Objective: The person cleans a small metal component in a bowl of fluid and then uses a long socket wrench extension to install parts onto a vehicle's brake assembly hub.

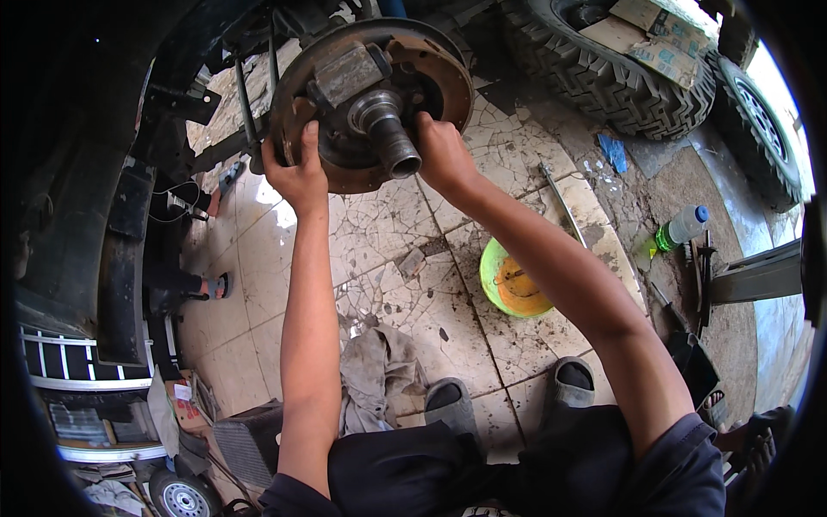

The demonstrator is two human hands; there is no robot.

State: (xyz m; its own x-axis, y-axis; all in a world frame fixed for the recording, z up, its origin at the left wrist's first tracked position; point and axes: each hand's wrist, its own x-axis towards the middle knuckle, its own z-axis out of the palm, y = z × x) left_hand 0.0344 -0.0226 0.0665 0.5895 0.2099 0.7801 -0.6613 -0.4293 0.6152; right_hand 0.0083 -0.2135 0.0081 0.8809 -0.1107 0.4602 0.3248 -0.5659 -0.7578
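A rusty round brake backing plate [450,73] is mounted on the vehicle at the top of the head view. From its middle a hollow steel axle spindle [392,142] sticks out toward me, below a blocky metal part [349,76]. My left hand [297,175] grips the plate's lower left edge, thumb on the front face and fingers mostly out of sight behind it. Just right of the spindle, my right hand [444,155] is closed against the plate's face. Whatever its curled fingers hold is hidden.
On the cracked, dirty tiles stand a green bowl [488,269] with orange contents and a grey rag [379,366]. A metal bar [564,207] lies beyond the bowl. Large tyres [620,77], a bottle [685,226] and a grey metal beam [754,271] are at right. Another person's foot [220,286] shows left.
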